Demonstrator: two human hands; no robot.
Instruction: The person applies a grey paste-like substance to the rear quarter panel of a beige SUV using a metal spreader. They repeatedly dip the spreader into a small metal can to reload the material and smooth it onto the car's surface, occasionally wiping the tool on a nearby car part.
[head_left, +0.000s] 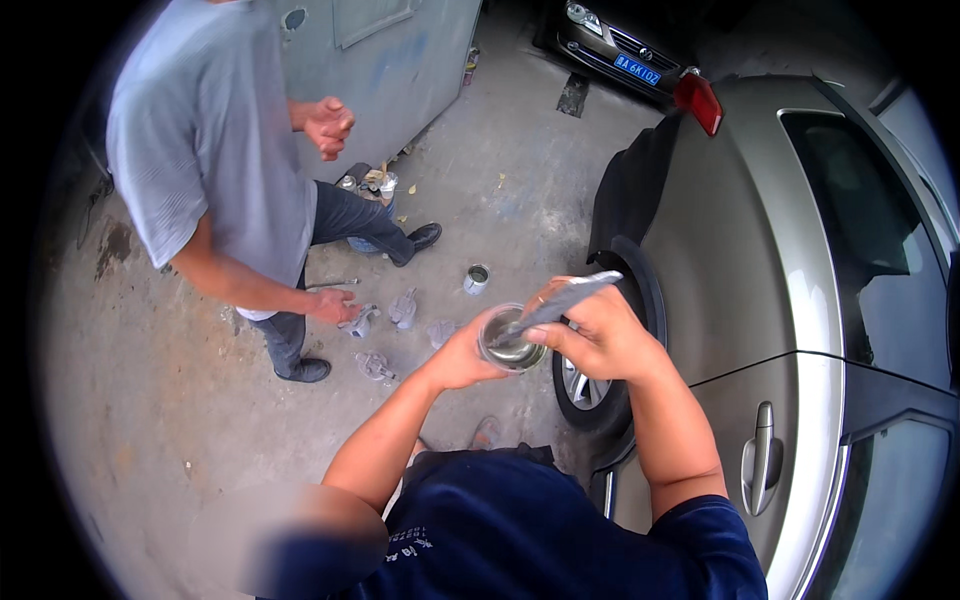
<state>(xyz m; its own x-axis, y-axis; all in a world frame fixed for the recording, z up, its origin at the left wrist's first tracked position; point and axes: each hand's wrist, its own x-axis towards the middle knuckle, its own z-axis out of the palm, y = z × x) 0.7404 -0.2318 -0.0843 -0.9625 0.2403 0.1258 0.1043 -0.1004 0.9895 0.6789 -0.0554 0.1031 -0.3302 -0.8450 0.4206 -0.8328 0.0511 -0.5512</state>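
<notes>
My left hand (pixel 460 355) is wrapped around a clear cup (pixel 487 340) with a grey, shiny liquid inside. Pinched in the fingers of my right hand (pixel 605 335) is a flat grey stirring stick (pixel 578 292). Its lower end dips into the cup, while the upper end slants up to the right. Both hands are held above the floor, close to the rear wheel (pixel 590 390) of a car. The bottom of the cup is hidden.
A grey-beige car (pixel 720 290) stands along the right, its wheel-side partly under dark sheeting (pixel 630 185). At left a person (pixel 215 140) leans toward several spray guns (pixel 403 309) on the floor. An open can (pixel 477 279) stands ahead; another car (pixel 620 50) is farther back.
</notes>
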